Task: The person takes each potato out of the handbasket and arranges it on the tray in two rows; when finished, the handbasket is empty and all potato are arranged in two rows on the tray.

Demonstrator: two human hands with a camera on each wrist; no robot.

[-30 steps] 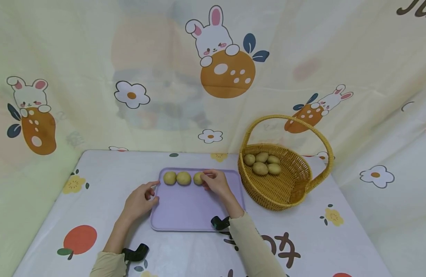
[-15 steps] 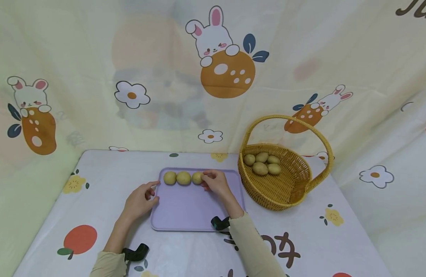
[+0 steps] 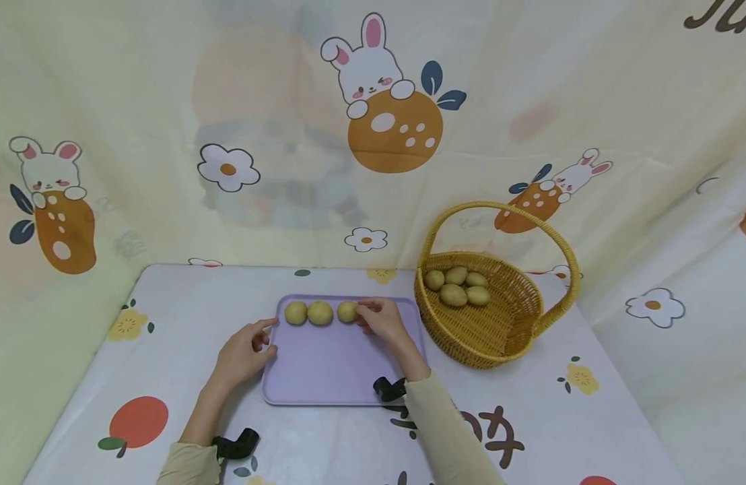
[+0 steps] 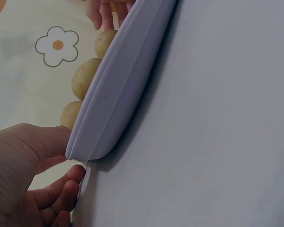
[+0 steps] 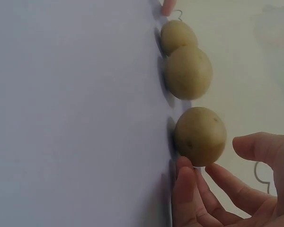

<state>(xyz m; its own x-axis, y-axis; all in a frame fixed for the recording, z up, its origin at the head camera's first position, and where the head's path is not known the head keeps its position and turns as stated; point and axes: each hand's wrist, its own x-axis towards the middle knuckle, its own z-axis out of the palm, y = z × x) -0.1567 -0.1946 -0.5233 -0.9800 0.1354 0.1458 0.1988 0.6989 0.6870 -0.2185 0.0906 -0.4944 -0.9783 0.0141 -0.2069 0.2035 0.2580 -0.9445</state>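
Observation:
Three round potatoes lie in a row along the far edge of a lilac tray (image 3: 324, 374). The left potato (image 3: 296, 312) and the middle potato (image 3: 320, 312) sit close together, with a small gap before the right potato (image 3: 347, 311). My right hand (image 3: 382, 320) is at this last one's right side. In the right wrist view its fingertips (image 5: 184, 184) are right at the potato's lower side, while the thumb (image 5: 253, 144) stands apart from it. My left hand (image 3: 242, 351) rests thumb and forefinger, spread apart, against the tray's left rim, its other fingers loosely bent.
A wicker basket (image 3: 479, 337) with a tall handle stands right of the tray. Several more potatoes (image 3: 454, 295) lie at its left side. A printed cloth (image 3: 185, 303) covers the table, and a patterned curtain (image 3: 288, 87) hangs behind. Dark wrist mounts (image 3: 236, 444) sit at both sleeves.
My right hand has drawn slightly to the right, showing more of the right potato, and the gap beside the middle potato is a little wider. My left hand stays at the rim.

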